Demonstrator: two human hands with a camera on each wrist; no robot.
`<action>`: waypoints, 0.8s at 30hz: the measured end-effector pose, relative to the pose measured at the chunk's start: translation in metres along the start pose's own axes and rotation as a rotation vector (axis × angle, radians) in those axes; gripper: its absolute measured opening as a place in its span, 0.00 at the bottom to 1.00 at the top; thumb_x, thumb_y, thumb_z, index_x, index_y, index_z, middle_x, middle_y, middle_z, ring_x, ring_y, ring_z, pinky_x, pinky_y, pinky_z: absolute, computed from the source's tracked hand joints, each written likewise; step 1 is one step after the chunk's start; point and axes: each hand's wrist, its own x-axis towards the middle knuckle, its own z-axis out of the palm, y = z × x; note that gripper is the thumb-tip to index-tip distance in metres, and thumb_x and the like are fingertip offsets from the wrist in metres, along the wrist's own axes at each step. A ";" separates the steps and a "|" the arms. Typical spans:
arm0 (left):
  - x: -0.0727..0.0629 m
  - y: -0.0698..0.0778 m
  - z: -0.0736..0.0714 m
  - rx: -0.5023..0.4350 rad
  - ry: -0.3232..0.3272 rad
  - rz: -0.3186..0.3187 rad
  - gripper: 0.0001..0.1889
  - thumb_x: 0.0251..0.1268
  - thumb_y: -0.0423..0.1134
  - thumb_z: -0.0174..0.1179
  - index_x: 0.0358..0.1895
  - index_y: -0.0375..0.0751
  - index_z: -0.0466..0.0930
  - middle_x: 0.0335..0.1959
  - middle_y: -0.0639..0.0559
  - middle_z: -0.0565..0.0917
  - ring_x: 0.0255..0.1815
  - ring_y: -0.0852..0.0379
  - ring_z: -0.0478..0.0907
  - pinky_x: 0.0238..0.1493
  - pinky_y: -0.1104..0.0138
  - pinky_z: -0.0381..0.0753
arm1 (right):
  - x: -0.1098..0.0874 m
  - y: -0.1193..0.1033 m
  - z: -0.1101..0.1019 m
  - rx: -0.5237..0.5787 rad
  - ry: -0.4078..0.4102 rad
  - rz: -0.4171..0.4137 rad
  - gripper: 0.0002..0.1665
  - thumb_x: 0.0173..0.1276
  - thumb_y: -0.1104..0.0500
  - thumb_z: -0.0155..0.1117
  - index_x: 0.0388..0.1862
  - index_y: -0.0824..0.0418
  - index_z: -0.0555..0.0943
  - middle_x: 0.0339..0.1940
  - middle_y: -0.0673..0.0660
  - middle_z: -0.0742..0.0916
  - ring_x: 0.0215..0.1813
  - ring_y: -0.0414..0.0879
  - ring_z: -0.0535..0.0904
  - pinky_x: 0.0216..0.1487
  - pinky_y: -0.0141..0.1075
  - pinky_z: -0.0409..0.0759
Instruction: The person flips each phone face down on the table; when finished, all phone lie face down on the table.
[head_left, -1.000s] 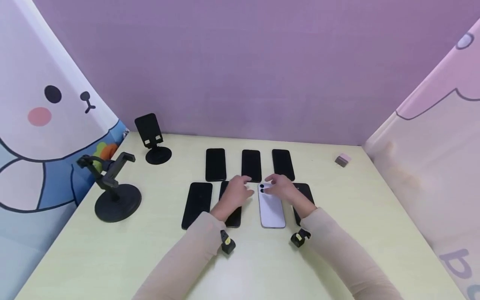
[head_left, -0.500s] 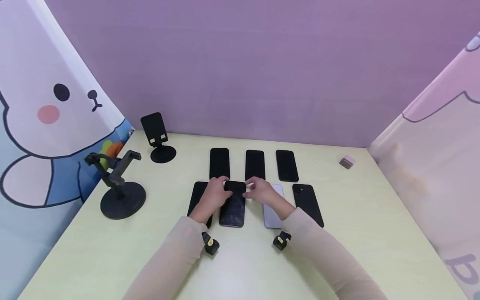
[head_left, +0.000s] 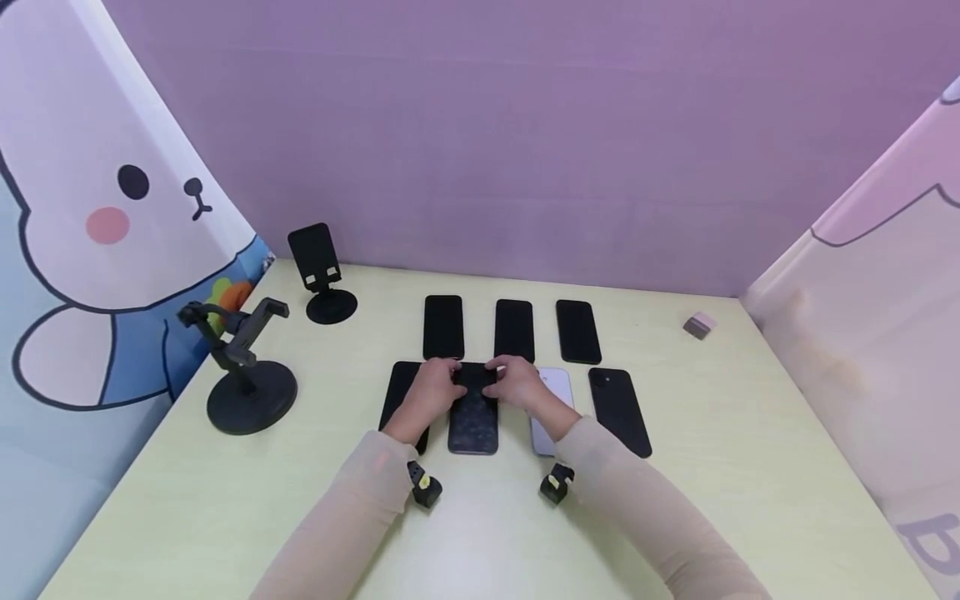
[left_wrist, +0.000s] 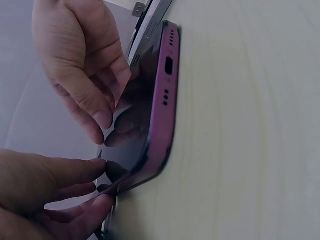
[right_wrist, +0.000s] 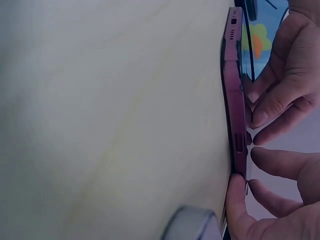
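Here, dark phone beside half-covered pale phone

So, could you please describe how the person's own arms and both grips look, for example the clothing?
The left sleeve and right sleeve are long, plain and beige. The left grip and right grip are bare, with no glove or ring visible. The small, boxy left wrist device and right wrist device are black, each with a yellow mark.

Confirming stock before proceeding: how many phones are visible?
7. Back row: left phone, middle phone, right phone. Front row: leftmost phone, second phone, pale phone, rightmost phone. Some are partly covered.
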 end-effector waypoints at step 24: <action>0.000 0.001 0.003 -0.111 0.009 0.014 0.18 0.63 0.36 0.66 0.54 0.32 0.81 0.41 0.43 0.84 0.39 0.52 0.79 0.44 0.59 0.78 | -0.009 -0.007 -0.022 0.224 0.006 -0.071 0.20 0.59 0.73 0.66 0.52 0.72 0.81 0.44 0.65 0.84 0.35 0.47 0.83 0.39 0.37 0.83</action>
